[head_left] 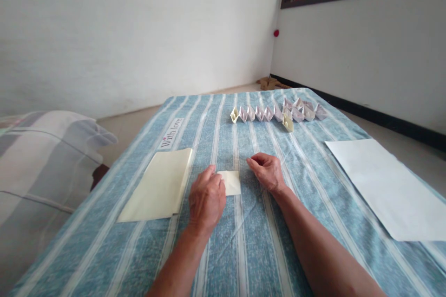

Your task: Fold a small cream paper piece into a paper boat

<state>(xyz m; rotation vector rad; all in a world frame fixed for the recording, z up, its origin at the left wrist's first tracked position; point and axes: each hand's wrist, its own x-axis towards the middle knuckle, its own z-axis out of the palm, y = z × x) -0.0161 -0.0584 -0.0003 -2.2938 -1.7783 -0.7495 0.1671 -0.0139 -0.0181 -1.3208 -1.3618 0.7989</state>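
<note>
While my view's pointed down at a blue-and-white striped bedspread [223,255], the left hand [206,199] sits palm down with its fingertips [213,174] on the left edge of a small cream paper square [231,183], and honestly I can't tell if it's gripping the paper or just resting there. That square lies roughly mid-bed, between the two hands. The right hand [266,172] is just to the right of it, not touching, with fingers curled in to a narrow pinch and nothing visible in it. Just left of the left hand is a bigger folded cream sheet [156,185], and to the far right a large white paper sheet [383,185] lies flat, hanging a bit over the bed's edge. Toward the far end there's a neat row of folded paper boats [275,113], mostly white, with a cream paper boat [287,123] sitting just near of the row. A "With love" label [170,133] shows on the far left of the bedspread, and a plaid pillow [45,167] sits off to the left.
</note>
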